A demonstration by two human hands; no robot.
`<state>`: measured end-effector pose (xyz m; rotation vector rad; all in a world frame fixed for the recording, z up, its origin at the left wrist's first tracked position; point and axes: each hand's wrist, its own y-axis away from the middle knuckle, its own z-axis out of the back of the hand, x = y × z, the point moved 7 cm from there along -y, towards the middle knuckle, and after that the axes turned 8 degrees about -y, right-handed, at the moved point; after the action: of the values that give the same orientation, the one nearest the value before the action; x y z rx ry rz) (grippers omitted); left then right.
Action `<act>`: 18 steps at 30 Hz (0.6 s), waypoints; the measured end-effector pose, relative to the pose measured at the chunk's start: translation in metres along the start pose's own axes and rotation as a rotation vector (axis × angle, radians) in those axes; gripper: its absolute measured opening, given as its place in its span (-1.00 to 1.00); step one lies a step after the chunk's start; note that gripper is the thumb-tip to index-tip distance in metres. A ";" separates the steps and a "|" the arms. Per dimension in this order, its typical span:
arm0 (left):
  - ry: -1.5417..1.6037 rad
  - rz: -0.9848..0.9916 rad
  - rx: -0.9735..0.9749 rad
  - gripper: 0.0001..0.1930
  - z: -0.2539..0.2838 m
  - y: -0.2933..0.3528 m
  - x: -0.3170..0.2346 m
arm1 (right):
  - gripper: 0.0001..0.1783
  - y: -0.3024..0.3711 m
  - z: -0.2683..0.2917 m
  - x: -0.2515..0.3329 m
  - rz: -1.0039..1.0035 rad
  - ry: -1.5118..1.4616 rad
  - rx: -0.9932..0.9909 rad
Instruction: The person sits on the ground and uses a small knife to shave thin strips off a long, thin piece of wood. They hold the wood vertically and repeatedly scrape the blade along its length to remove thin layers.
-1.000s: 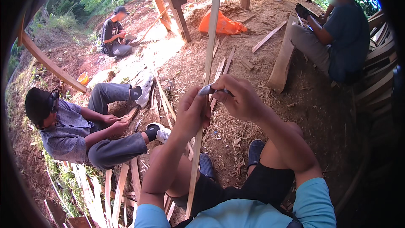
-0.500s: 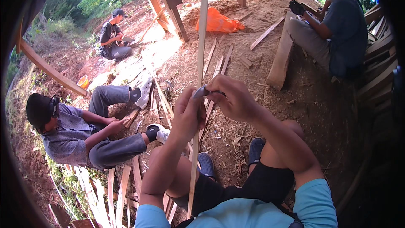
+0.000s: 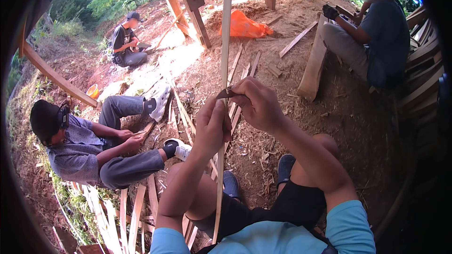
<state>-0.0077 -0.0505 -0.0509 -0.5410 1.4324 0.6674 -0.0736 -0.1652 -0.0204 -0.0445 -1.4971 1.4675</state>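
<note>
A long, thin wooden strip (image 3: 226, 33) stands nearly upright in front of me, running from beside my thigh to the far ground in the picture. My left hand (image 3: 210, 124) is closed around it at about mid-length. My right hand (image 3: 262, 104) pinches a small knife (image 3: 223, 94) whose dark blade lies across the strip, just above my left fingers. The handle is mostly hidden by my right fingers. A small curl of wood seems to show at the blade.
On my left sits a person (image 3: 77, 146) with wood in hand; another person (image 3: 126, 44) squats farther back. A third person (image 3: 383, 33) sits at right beside a thick plank (image 3: 313, 68). Wooden strips lie at lower left, with an orange sheet (image 3: 245, 24) ahead.
The blade has turned from showing a pale grey face to dark and edge-on across the strip. My right hand has shifted slightly; the strip's top sits a little lower.
</note>
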 end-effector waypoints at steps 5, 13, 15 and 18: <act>0.058 -0.026 -0.005 -0.74 0.002 0.000 -0.001 | -0.88 -0.006 -0.002 0.008 0.081 0.116 -0.078; 0.081 -0.002 -0.010 -0.74 0.007 -0.004 0.000 | -0.84 -0.006 -0.012 0.003 0.014 0.159 0.019; 0.090 -0.003 -0.001 -0.75 0.006 -0.004 0.002 | -0.86 -0.010 -0.009 0.005 0.037 0.163 0.042; 0.083 0.017 0.027 -0.74 0.004 -0.007 0.008 | -0.85 -0.010 -0.004 -0.001 -0.015 0.085 0.028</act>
<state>-0.0003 -0.0517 -0.0591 -0.5411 1.5226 0.6442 -0.0647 -0.1655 -0.0149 -0.0778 -1.4053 1.4563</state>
